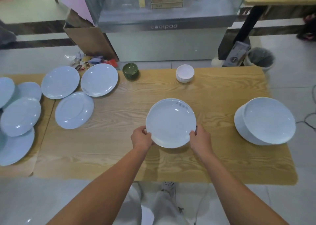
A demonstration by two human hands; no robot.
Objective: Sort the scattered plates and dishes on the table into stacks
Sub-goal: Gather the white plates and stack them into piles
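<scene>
Midway along the table, a little toward its front edge, my left hand and right hand grip a white plate by opposite sides of its rim. It faces up, nearly level; being round, it has no long axis, and its printed mark lies toward the far edge. About half seems done: a plate stack at the right edge, white bowls and green bowls stacked at the far edge, but loose plates wait at the left end.

Both bare forearms reach forward from the lower edge and converge toward mid-frame. The left hand and the right hand grip opposite near edges of one plate, thumbs on its rim. The remaining fingers apparently curl beneath, hidden from view.
</scene>
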